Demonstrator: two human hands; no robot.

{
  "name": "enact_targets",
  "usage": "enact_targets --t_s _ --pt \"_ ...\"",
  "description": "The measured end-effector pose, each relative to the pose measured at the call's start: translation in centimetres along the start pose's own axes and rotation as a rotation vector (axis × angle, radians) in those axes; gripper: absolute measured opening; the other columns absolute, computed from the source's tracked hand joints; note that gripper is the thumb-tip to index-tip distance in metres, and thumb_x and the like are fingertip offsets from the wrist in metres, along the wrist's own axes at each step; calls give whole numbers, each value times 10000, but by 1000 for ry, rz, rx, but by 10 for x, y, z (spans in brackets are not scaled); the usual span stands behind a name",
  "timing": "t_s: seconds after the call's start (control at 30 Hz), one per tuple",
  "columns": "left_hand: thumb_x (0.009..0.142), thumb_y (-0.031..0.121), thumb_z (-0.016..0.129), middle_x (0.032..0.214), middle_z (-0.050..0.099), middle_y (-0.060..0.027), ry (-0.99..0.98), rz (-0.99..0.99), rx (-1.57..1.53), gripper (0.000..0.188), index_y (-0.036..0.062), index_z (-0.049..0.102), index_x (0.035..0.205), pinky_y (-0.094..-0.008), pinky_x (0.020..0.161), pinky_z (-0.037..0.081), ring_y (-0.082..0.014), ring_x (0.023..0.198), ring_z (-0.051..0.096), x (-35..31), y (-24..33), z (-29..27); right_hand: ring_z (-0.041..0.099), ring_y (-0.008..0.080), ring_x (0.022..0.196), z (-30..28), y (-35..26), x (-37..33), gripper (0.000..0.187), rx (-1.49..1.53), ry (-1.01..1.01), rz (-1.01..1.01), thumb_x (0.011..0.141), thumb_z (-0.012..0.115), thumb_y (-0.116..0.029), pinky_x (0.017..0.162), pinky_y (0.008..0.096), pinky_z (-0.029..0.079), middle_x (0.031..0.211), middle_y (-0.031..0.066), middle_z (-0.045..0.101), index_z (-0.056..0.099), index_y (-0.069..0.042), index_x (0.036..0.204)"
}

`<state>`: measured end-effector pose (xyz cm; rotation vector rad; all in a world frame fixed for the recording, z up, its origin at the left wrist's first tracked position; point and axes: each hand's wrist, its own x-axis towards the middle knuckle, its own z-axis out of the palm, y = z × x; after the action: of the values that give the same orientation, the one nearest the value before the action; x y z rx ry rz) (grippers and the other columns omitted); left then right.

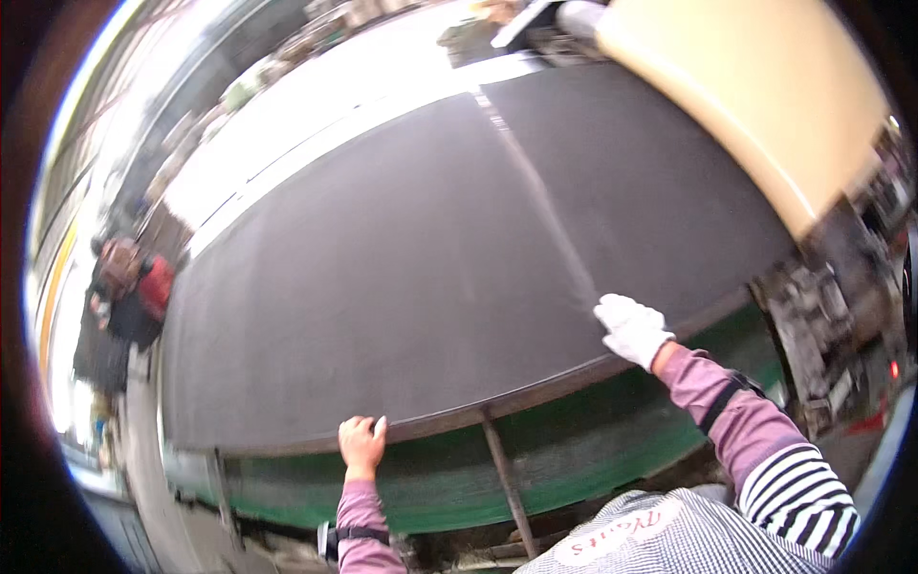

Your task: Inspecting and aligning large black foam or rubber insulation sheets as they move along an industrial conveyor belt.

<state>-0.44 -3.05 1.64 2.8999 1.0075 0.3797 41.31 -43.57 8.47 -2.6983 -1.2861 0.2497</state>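
Note:
A broad dark grey sheet [363,277] stretches in front of me, with a pale shiny line [545,196] crossing it from the far edge toward me. My right hand [631,330], in a white glove, lies on the sheet's near right part, where that line ends. Its fingers look extended and fairly close together; no object shows under it. My bare left hand [361,446] is at the sheet's near edge, left of the middle. The thumb stands apart from slightly bent fingers, and nothing shows in them.
Green material [382,488] and a metal post [507,478] are below the near edge. A large cream curved panel [755,86] rises at the far right, with machinery [822,325] beneath it. Another person [134,287] is at the far left. A bright white surface [316,115] extends behind the sheet.

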Motion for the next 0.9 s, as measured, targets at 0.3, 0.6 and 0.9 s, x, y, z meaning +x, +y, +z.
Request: enact_targets --t_s 0.3,0.6,0.9 --pt "935 457 628 1309 551 -312 -632 -91 -295 449 41 751 1051 -342 1098 404 -353 1430 361 77 88 13 681 258 1031 -44 89 -291 285 144 559 444 914 666 -202 898 359 551 1157 79 705 692 -137 1190" --pt "943 417 591 1205 581 -367 -755 50 -177 413 27 696 1027 -362 987 445 -378 1309 436 105 282 40 663 303 1086 -106 286 -501 275 -60 895 1051 960 626 -260 933 388 522 1134 134 702 680 -58 1139" --pt "902 231 590 1158 619 -328 -746 365 145 449 113 526 1330 -428 737 516 -424 967 608 131 414 105 638 327 1105 -143 561 -644 342 -393 780 1337 968 502 -304 973 415 492 1185 142 687 684 -61 1124"
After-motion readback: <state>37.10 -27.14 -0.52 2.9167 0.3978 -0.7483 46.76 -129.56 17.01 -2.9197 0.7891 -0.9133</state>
